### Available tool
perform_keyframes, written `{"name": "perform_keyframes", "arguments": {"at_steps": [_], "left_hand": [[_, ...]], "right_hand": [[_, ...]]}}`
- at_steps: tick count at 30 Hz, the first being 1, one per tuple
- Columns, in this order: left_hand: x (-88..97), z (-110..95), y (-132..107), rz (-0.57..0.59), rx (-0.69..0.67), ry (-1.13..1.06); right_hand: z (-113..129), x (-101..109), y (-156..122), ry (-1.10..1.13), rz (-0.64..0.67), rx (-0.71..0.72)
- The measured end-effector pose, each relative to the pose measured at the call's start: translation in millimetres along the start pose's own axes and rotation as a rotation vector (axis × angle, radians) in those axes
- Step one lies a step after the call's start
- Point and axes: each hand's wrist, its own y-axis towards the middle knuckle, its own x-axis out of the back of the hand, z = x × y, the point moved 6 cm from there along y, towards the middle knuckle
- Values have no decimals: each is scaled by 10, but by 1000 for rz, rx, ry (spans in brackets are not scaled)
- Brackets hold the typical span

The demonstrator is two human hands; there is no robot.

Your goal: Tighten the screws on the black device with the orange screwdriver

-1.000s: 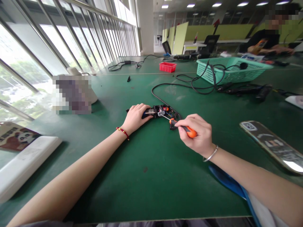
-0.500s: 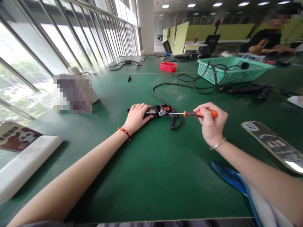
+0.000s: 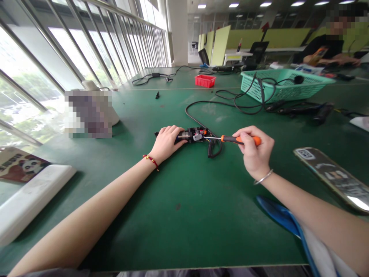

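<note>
Spilling from the basket (image 3: 300,94) is cable (image 3: 261,91) — left hand (image 3: 167,142) clasps device (image 3: 198,136), right hand (image 3: 257,152) grips screwdriver (image 3: 230,139).

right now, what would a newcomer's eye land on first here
Probably the orange-and-black screwdriver in the right hand, pointing at the black device that the left hand grips. Then the mint-green basket, back right on the green table, and the red tray left of it.

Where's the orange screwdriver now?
In the head view, the screwdriver is right of centre, in the grip of the right hand, its shaft pointing left at the black device.
</note>
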Motion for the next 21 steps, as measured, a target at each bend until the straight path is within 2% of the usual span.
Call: {"name": "perform_keyframes", "arguments": {"at_steps": [9,21], "left_hand": [[-7,2,-4,-9,1,16],[5,-3,-3,-1,10,39]], "right_hand": [[125,3,-41,-89,27,74],[178,-34,-36,-113,73,93]]}}
